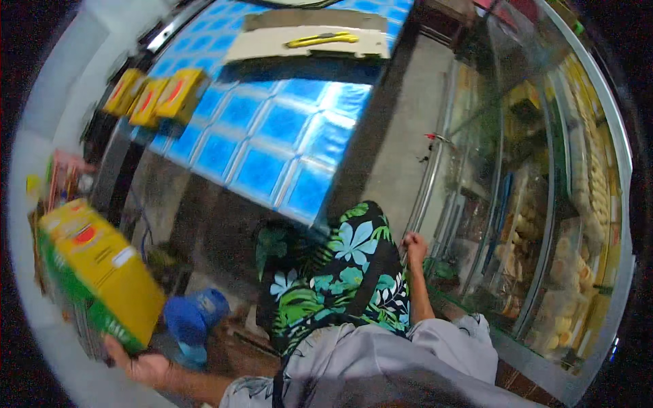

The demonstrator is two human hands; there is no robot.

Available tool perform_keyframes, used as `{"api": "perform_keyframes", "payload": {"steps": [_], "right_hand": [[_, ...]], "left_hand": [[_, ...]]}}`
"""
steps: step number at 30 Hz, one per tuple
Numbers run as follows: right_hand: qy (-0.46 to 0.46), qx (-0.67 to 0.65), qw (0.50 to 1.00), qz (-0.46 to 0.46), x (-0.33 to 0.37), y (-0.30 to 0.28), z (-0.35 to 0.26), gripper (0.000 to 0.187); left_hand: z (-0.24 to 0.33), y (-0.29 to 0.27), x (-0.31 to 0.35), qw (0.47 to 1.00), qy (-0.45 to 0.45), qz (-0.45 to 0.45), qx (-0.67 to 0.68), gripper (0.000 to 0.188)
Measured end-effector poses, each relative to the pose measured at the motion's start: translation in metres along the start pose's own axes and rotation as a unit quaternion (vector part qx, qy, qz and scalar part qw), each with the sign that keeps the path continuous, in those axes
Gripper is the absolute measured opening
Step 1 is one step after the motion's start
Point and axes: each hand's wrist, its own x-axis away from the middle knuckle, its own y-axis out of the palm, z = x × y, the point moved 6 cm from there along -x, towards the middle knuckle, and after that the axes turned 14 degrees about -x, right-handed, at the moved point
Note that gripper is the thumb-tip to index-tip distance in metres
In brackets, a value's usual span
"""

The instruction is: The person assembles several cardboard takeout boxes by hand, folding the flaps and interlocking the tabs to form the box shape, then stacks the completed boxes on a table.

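At the lower left, my left hand (141,367) is closed at the bottom corner of a large yellow and green cardboard box (109,265). Part of its grip is hidden, but a finger lies along the green side. The box stands tilted and slightly blurred. My right hand (415,249) is curled closed beside my right thigh, close to the glass display case (469,224); nothing shows in it. Between my hands, patterned dark shorts with green and blue leaves (340,272) cover my lap.
A blue tiled-pattern table (262,139) stands ahead, bearing several small yellow boxes (180,94) at its left. A yellow box cutter (322,39) lies on flat cardboard (248,44) at the far end. Blue plastic items (194,316) sit low beside the large box. Baked goods (520,238) fill the case.
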Motion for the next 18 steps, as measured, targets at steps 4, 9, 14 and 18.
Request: {"api": "perform_keyframes", "payload": {"steps": [4,9,14,18], "right_hand": [[-0.170,-0.006,0.982,-0.077,0.034,0.081,-0.129,0.021],[-0.326,-0.035,0.873,-0.360,0.159,0.190,-0.277,0.023],[-0.482,0.080,0.669,-0.560,0.253,0.288,-0.290,0.040],[-0.395,0.138,0.623,-0.661,0.255,0.311,-0.245,0.037]], "left_hand": [[0.005,-0.007,0.042,0.981,-0.059,-0.177,0.045,0.032],[0.006,0.084,0.111,0.857,-0.242,-0.390,0.236,0.020],[-0.011,0.088,0.141,0.802,-0.230,-0.491,0.249,0.017],[-0.036,0.096,0.155,0.793,-0.220,-0.517,0.237,0.018]]}}
